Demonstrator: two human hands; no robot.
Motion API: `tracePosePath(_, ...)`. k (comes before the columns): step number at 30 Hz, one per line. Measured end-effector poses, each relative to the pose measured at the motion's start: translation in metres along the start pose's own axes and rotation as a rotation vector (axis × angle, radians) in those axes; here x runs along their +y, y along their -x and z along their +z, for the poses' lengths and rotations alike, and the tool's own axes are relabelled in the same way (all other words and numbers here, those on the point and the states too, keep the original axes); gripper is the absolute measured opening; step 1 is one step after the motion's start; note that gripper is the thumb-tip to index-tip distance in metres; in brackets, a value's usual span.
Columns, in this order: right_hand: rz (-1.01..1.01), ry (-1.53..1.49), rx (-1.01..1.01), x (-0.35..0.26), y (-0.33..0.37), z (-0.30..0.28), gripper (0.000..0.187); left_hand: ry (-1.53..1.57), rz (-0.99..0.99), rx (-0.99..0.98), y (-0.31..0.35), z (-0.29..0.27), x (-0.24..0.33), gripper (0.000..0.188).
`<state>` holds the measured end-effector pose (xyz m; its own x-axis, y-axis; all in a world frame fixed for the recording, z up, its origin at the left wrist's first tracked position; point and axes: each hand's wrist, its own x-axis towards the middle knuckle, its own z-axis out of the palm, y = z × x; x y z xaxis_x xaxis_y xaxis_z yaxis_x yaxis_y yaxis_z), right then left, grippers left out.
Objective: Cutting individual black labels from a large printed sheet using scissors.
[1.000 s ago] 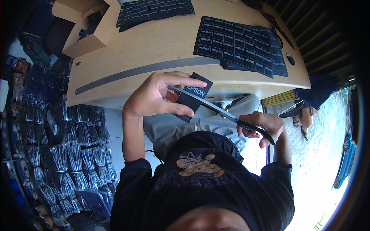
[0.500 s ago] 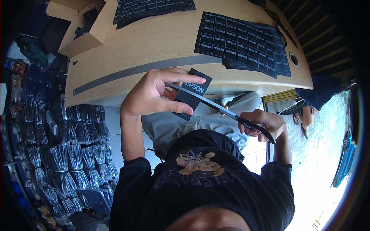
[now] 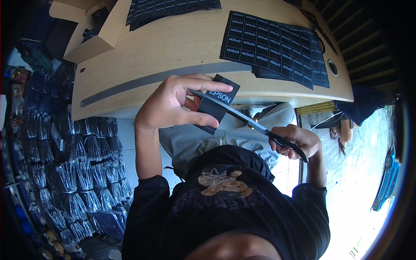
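Observation:
My left hand pinches a small black label piece with pale printing, thumb on the lower part and fingers on the upper part. It is held above my lap, just off the table's near edge. My right hand grips black-handled scissors. Their long blades lie across the label between my left thumb and fingers, the tips reaching toward the left palm. The blades look nearly closed together; whether the label is cut through there I cannot tell.
On the wooden table lie black printed label sheets at right and another stack at the back. An open cardboard box stands at the left. Bundles of plastic-wrapped dark items fill the left side. Another person's leg shows at right.
The scissors' blades have shifted slightly against the label, their tips a little higher. Both hands keep their holds, and the view has moved very slightly.

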<state>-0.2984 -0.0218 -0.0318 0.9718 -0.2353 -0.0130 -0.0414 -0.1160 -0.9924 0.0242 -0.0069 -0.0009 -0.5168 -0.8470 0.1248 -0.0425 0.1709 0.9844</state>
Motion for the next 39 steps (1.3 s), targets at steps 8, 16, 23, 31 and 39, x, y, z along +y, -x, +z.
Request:
tracePosePath(8,0.044,-0.003,0.016,0.002,0.001,0.001,0.063,0.011,0.031,-0.019,0.000,-0.002,-0.004,0.060)
tracePosePath(16,0.032,-0.021,0.024,0.004,0.003,0.003,0.058,-0.027,0.047,-0.007,0.000,-0.003,-0.005,0.060)
tracePosePath(23,0.044,-0.022,0.033,0.004,0.007,0.001,0.044,0.020,0.017,-0.012,-0.002,-0.004,-0.006,0.062)
tracePosePath(31,0.184,-0.015,0.084,0.007,0.022,-0.002,0.046,-0.016,-0.042,0.012,0.002,-0.017,-0.004,0.067)
tracePosePath(39,0.186,-0.659,0.327,0.032,0.050,0.020,0.065,0.034,0.033,0.235,0.002,-0.039,-0.005,0.067)
